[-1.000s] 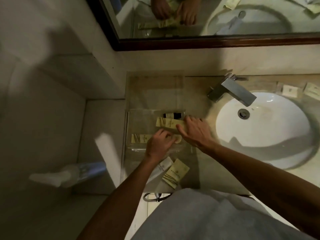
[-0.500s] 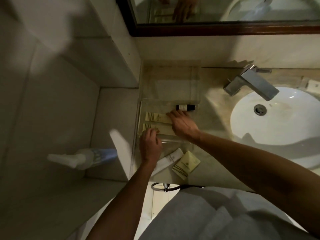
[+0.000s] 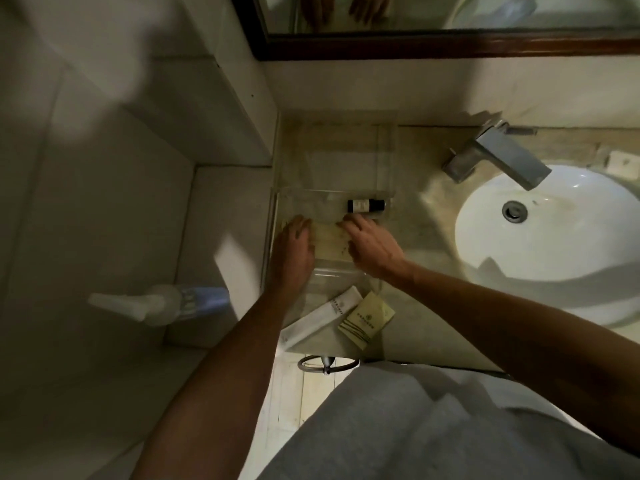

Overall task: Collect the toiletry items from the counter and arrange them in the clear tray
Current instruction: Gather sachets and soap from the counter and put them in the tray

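Observation:
The clear tray (image 3: 388,194) sits on the counter left of the sink. Inside it lies a small dark bottle (image 3: 365,205) along the far wall, and pale yellow packets (image 3: 329,237) lie flat in the middle. My left hand (image 3: 294,245) rests flat on the packets' left end. My right hand (image 3: 372,245) has its fingertips on their right end. Neither hand grips anything that I can see. In front of the tray, on the counter, lie a long white packet (image 3: 322,317) and a square yellow packet (image 3: 367,318).
A white sink (image 3: 554,271) with a metal faucet (image 3: 502,157) is at the right. A small packet (image 3: 620,161) lies behind the sink. A spray bottle (image 3: 166,303) stands on the low ledge at the left. A wood-framed mirror (image 3: 450,48) hangs above.
My left hand has moved up and left onto the packets' left end and flattened. The right hand has slid onto their right end. The camera has shifted left.

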The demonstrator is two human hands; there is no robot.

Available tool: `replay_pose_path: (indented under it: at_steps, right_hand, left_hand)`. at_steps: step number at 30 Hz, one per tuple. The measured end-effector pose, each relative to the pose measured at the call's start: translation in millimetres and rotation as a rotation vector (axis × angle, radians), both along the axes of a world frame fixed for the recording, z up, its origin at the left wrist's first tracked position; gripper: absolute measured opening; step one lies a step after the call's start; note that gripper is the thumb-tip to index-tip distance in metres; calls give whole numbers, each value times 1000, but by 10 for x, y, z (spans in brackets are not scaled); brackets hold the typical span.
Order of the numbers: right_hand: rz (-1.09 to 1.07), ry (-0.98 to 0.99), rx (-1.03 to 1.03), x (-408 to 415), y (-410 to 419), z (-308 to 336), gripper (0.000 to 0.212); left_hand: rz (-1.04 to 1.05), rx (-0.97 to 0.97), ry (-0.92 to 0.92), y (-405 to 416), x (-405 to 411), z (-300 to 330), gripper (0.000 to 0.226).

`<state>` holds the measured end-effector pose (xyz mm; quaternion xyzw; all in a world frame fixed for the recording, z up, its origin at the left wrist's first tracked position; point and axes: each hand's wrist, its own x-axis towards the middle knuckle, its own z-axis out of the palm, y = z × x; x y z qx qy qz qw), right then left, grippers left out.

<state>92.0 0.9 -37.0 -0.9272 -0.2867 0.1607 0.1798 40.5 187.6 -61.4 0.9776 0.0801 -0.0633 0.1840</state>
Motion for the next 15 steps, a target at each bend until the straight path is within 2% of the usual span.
replay_pose_path:
  at_steps: [3,4,6,8,10,12,15]
  right_hand:
    - [-91,-152,166,-114,-261,83,43]
    - [-78,-185,220,-183,-380,92,36]
    - [54,-195,251,-382,-609,44,27]
    - [263,-153,133,-632,-758,-93,32]
    - [424,-74,-98,-809,-837,-243,53]
    - [485,11,-264,-884,-874,-289,69]
    - [451,28,-304,-889,-915,-242,69]
  left_hand:
    - [138,-56,-178,-125,-261,131,31]
    - [103,-48,-190,-192,-399,155,26]
    - [-93,-14,-150,-366,-711,99,22]
    - [-282,-11,-52,-549,-1022,-13,36]
    - [-357,15,45,-703,-1250,-126,57]
    - [-365,64,81,-816,-1365,-174,67]
    - [-381,132,88,-933,-1367,-129,65]
